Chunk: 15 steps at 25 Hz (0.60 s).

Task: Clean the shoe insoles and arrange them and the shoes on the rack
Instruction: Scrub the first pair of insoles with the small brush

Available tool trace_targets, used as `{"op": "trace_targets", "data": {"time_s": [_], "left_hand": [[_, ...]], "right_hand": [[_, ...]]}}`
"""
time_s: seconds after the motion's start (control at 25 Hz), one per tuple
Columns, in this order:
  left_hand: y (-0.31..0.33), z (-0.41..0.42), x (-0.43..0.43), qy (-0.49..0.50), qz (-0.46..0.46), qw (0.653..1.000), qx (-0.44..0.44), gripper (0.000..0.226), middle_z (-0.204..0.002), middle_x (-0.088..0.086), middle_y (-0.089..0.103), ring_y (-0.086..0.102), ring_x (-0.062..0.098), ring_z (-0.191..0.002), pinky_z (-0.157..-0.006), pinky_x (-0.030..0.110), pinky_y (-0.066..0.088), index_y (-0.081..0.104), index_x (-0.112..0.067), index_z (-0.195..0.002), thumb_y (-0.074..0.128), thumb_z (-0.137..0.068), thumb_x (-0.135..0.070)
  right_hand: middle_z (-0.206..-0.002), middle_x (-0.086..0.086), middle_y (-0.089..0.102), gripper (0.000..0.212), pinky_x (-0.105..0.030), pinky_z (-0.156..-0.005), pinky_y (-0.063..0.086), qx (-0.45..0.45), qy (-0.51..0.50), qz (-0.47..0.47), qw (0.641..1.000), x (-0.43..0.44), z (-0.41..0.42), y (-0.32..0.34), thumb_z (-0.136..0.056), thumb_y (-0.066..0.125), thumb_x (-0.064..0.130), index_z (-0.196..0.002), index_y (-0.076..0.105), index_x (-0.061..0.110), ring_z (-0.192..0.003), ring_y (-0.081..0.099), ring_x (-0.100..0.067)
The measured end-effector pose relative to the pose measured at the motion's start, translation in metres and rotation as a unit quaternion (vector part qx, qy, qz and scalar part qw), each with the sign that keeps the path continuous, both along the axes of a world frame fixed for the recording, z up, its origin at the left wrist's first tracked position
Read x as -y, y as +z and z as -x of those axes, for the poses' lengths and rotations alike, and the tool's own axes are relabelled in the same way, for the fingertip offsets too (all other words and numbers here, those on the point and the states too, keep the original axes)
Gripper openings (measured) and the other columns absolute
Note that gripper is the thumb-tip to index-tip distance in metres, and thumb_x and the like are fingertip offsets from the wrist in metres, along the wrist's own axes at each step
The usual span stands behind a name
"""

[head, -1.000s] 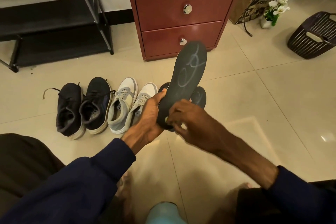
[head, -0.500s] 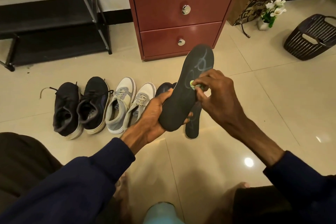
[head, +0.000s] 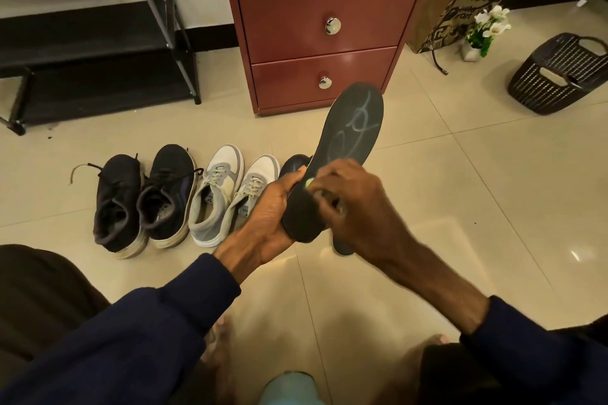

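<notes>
The left hand grips the insole at its heel; the right hand pinches a small green thing against it. White marks show beyond the fingers; the shoes are not yet on the rack.

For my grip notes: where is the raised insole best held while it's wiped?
At its heel end, from the left, as the left hand grips it. The insole is long and flat, toe tilted up and away, leaving the marked face free for the right hand and its small green piece.
</notes>
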<state>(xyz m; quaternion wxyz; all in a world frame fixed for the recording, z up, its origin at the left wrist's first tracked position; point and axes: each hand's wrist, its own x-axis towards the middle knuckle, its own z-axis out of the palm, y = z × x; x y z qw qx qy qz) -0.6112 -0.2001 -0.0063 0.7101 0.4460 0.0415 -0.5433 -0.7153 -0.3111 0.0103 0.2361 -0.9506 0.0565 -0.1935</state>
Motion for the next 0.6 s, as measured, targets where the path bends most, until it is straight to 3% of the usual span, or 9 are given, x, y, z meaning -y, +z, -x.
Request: {"op": "trace_targets", "data": {"time_s": [0.08,0.12,0.2,0.28,0.4,0.48,0.6], "left_hand": [[-0.001,0.0,-0.001,-0.007,-0.014,1.0,0.001,0.037,-0.082,0.003,0.075,0.071,0.016,-0.066,-0.057,0.028,0.057,0.08,-0.017,-0.087,0.051,-0.105,-0.03],[-0.001,0.0,0.0,-0.007,-0.016,1.0,0.0,0.037,-0.083,0.004,0.075,0.071,0.017,-0.068,-0.059,0.03,0.058,0.08,-0.016,-0.088,0.051,-0.105,-0.03],[0.001,0.0,0.002,-0.007,-0.001,1.0,-0.005,0.034,-0.099,0.012,0.074,0.071,0.026,-0.08,-0.071,0.039,0.058,0.078,-0.012,-0.102,0.051,-0.105,-0.031],[0.003,0.0,0.001,-0.01,0.004,1.0,-0.003,0.035,-0.102,0.013,0.073,0.07,0.027,-0.083,-0.076,0.039,0.057,0.08,-0.013,-0.101,0.05,-0.105,-0.032],[0.001,-0.002,-0.001,-0.014,-0.002,1.0,-0.021,0.035,-0.088,0.004,0.074,0.072,0.017,-0.073,-0.066,0.028,0.058,0.08,-0.015,-0.09,0.051,-0.104,-0.03],[0.002,0.001,-0.002,-0.024,-0.003,0.999,-0.036,0.034,-0.09,0.006,0.075,0.073,0.017,-0.076,-0.065,0.029,0.059,0.078,-0.011,-0.101,0.05,-0.105,-0.03],[0.001,-0.002,-0.001,-0.009,0.018,0.999,-0.045,0.031,-0.099,0.009,0.074,0.072,0.022,-0.082,-0.07,0.036,0.059,0.074,-0.011,-0.112,0.05,-0.106,-0.031]], "right_hand": [[-0.098,-0.007,0.066,0.014,-0.024,-0.079,0.045,-0.041,0.117,-0.004,0.992,-0.01,0.004,0.001,-0.084,0.07,0.001,-0.095,0.074,0.009,-0.092,0.058,-0.022],[-0.097,-0.007,0.066,0.015,-0.025,-0.078,0.045,-0.04,0.11,-0.003,0.993,0.002,0.0,0.001,-0.082,0.072,0.001,-0.095,0.074,0.009,-0.091,0.058,-0.023],[-0.098,-0.008,0.067,0.019,-0.03,-0.079,0.051,0.013,-0.018,0.01,1.0,0.029,-0.007,0.002,-0.081,0.074,0.0,-0.098,0.075,0.007,-0.091,0.059,-0.024],[-0.1,-0.009,0.066,0.018,-0.035,-0.08,0.053,0.031,-0.099,0.001,0.995,0.029,-0.008,0.005,-0.082,0.073,0.001,-0.099,0.074,0.006,-0.092,0.058,-0.023],[-0.097,-0.007,0.066,0.012,-0.029,-0.08,0.047,-0.01,0.079,-0.034,0.996,-0.019,0.002,0.002,-0.083,0.07,0.001,-0.093,0.074,0.007,-0.091,0.057,-0.021],[-0.093,-0.007,0.067,0.013,-0.03,-0.077,0.049,-0.058,0.139,-0.029,0.988,-0.008,0.004,0.007,-0.08,0.072,0.001,-0.09,0.076,0.008,-0.089,0.06,-0.023],[-0.094,-0.013,0.068,0.02,-0.042,-0.074,0.056,-0.009,-0.021,0.02,1.0,0.026,-0.008,0.006,-0.075,0.078,-0.002,-0.094,0.076,0.005,-0.086,0.061,-0.028]]}}
